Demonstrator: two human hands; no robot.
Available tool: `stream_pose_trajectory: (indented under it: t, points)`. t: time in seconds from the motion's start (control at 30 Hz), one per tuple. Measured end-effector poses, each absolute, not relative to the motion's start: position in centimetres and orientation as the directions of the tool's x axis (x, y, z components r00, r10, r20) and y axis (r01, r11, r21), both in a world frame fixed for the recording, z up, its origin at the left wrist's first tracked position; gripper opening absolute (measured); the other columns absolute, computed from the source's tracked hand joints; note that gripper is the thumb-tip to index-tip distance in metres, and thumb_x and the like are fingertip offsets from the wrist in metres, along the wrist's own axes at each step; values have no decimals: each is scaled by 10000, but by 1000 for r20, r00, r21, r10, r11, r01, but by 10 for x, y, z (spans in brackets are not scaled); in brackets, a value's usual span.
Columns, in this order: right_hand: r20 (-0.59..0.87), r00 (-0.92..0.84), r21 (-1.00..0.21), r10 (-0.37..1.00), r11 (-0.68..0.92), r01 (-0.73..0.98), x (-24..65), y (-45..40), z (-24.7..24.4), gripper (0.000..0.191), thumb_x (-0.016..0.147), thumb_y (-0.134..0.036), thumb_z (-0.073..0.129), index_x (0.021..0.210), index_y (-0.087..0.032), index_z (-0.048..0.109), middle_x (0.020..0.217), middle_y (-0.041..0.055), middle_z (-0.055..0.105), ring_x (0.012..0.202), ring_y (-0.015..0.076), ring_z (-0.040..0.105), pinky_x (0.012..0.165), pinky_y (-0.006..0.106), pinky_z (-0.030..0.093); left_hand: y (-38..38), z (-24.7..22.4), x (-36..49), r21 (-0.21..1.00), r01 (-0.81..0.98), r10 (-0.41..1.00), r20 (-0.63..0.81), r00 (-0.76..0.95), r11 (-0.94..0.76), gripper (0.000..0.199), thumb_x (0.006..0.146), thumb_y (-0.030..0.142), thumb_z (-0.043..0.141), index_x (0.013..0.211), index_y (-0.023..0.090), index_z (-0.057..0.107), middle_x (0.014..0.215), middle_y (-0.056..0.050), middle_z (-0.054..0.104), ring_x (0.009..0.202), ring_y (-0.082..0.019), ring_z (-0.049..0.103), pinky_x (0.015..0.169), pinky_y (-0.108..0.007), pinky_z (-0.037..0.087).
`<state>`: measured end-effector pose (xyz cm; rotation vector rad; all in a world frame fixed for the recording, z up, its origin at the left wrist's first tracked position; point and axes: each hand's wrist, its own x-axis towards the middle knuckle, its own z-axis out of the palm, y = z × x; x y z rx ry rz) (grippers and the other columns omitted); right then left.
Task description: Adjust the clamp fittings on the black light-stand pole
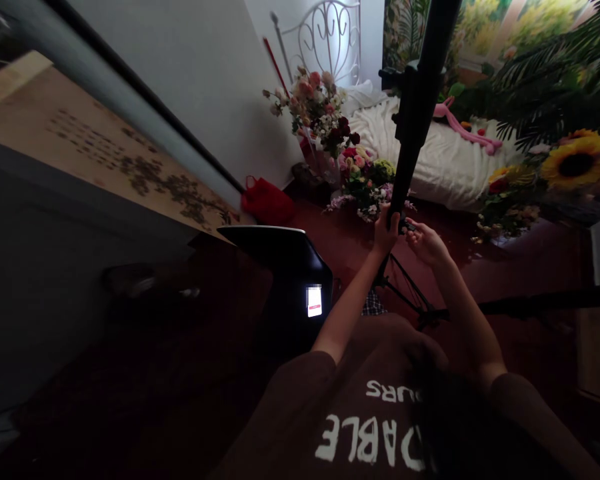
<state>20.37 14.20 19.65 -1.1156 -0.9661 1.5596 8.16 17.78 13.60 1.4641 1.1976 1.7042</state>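
Observation:
A black tripod stand (pixel 411 113) rises in front of me, its pole leaning to the upper right and its thin legs (pixel 411 288) spread near the floor. My left hand (pixel 386 230) is wrapped around the lower part of the pole. Just right of it, my right hand (pixel 427 243) pinches a small dark knob (pixel 408 227) on the side of the pole. The fingertips partly cover this knob. Higher up, a dark clamp-like joint (pixel 414 80) sits on the pole.
Artificial flowers (pixel 325 110) stand beyond the pole, before a bed with a white cover (pixel 463 170). A red bag (pixel 266 200) lies by the wall. Left of me is a dark panel-like object (pixel 280 250) with a small lit screen (pixel 314 303). Sunflowers (pixel 575 162) are at right.

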Motion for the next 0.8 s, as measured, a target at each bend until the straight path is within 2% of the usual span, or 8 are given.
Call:
stream_pose_trajectory:
  t: [0.03, 0.1, 0.3, 0.37, 0.47, 0.57, 0.7, 0.8]
  points:
    - [-253, -173, -905, 952, -296, -305, 204, 143, 198, 65, 834, -250, 549, 812, -198, 581, 567, -32, 533, 437, 74, 485, 406, 147, 449, 178, 135, 82, 895, 123, 866, 446, -229, -428, 538, 906, 691, 419, 1050, 212, 621, 797, -27, 617, 723, -135, 588, 718, -263, 507]
    - [-331, -245, -832, 911, -404, -379, 207, 143, 201, 107, 823, -176, 520, 730, -198, 569, 559, -30, 509, 431, 64, 456, 403, 127, 445, 179, 134, 82, 896, 133, 864, 444, -238, -424, 525, 907, 686, 421, 1037, 216, 617, 792, -21, 610, 718, -134, 583, 723, -263, 506]
    - [-348, -283, -805, 894, -440, -398, 213, 137, 201, 95, 835, -185, 556, 758, -182, 611, 635, -7, 616, 536, 72, 582, 560, 148, 549, 177, 139, 83, 901, 124, 872, 434, -227, -416, 486, 921, 665, 414, 1059, 236, 599, 838, -23, 631, 753, -141, 597, 766, -277, 515]
    - [-377, -243, -772, 893, -449, -451, 215, 131, 199, 85, 839, -222, 564, 803, -184, 630, 711, 17, 678, 621, 89, 647, 613, 161, 574, 174, 141, 84, 902, 125, 874, 431, -223, -413, 496, 932, 660, 392, 1108, 239, 588, 905, -39, 653, 813, -150, 620, 815, -292, 520]
    - [-384, -170, -791, 908, -418, -447, 223, 116, 194, 116, 835, -296, 577, 871, -208, 644, 838, 43, 734, 744, 129, 708, 679, 214, 608, 162, 136, 89, 904, 118, 864, 428, -266, -411, 540, 967, 630, 313, 1222, 218, 550, 1140, -105, 655, 1067, -183, 632, 981, -339, 487]
    - [-375, -99, -853, 922, -385, -352, 241, 96, 181, 186, 825, -373, 581, 942, -245, 648, 888, 33, 748, 805, 149, 731, 732, 261, 620, 137, 115, 98, 918, 178, 859, 395, -327, -354, 559, 995, 568, 269, 1331, 179, 487, 1361, -177, 545, 1333, -226, 501, 1146, -409, 367]
    - [-421, 66, -864, 905, -377, -334, 275, 69, 156, 220, 772, -382, 646, 961, -269, 646, 775, -4, 737, 755, 152, 737, 716, 267, 611, 92, 73, 121, 937, 307, 882, 279, -380, -164, 594, 975, 491, 382, 1432, 113, 366, 1500, -248, 339, 1452, -284, 341, 1216, -472, 258]
    - [-456, 173, -857, 873, -378, -351, 300, 47, 140, 223, 737, -363, 693, 930, -259, 654, 715, -17, 722, 712, 147, 726, 673, 252, 597, 68, 50, 142, 941, 323, 922, 206, -327, -96, 603, 953, 458, 432, 1424, 95, 334, 1466, -259, 342, 1445, -301, 330, 1217, -497, 255]
